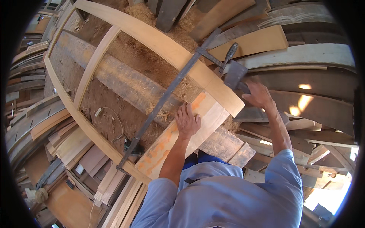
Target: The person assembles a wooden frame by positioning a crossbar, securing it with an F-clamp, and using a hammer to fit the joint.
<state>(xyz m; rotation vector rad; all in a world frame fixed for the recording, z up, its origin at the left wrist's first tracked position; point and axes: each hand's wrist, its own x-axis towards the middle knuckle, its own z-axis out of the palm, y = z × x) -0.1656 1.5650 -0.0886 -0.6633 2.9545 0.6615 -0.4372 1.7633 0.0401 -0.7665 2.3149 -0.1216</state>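
Note:
A large wooden frame (140, 32) with a crossbar lies in front of me. My left hand (187, 121) rests flat, fingers out, on a wide pale board (159, 150) with orange stains, set between the frame's two rails at the near end. At the right, my right hand (259, 94) is closed round the handle of a mallet with a dark, blocky head (235, 73). The mallet head is close to the outer side of the frame's right rail; I cannot tell if they touch. A long metal bar clamp (163, 100) spans both rails, its screw handle (231, 51) beside the mallet.
Under the frame lies a thick, worn plank (125, 81) on a dirt floor with sawdust (140, 15). Stacked boards (85, 144) crowd the left; long planks (311, 79) fill the right. A dark power tool (133, 146) and a white cord (119, 121) lie by the left rail.

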